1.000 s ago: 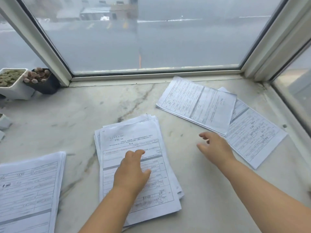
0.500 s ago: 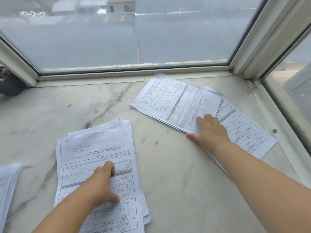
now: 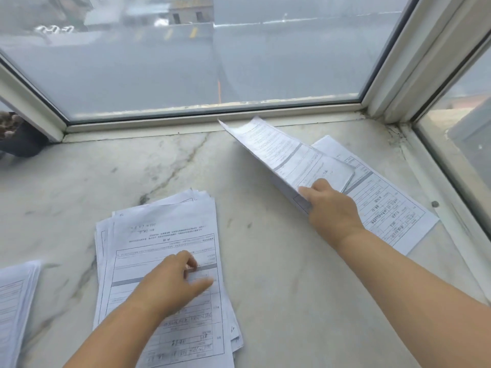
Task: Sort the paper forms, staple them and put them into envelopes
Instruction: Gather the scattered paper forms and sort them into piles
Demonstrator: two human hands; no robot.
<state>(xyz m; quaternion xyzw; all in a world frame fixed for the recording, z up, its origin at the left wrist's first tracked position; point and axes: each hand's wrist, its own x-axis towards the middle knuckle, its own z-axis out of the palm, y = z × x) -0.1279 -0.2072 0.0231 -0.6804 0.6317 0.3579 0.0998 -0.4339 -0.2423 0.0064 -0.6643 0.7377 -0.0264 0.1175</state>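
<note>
A thick stack of printed forms (image 3: 159, 235) lies near the front of the marble sill. My left hand (image 3: 172, 280) rests on its top sheet with the fingers loosely bent and the thumb out to the right. At the right, my right hand (image 3: 329, 208) grips the near corner of a thin set of forms (image 3: 279, 152) and holds it tilted up off the sill, far edge raised toward the window. Beneath and to the right of it another form (image 3: 390, 208) lies flat.
A third pile of forms (image 3: 13, 301) sits at the left edge. A dark plant pot (image 3: 18, 139) stands at the far left by the window frame. The window frame (image 3: 212, 118) bounds the marble sill (image 3: 265, 288) at the back and right.
My right hand reached the right-hand forms, took hold of their near corner and lifted them up at an angle. My left hand stayed on the middle stack. The view shifted right.
</note>
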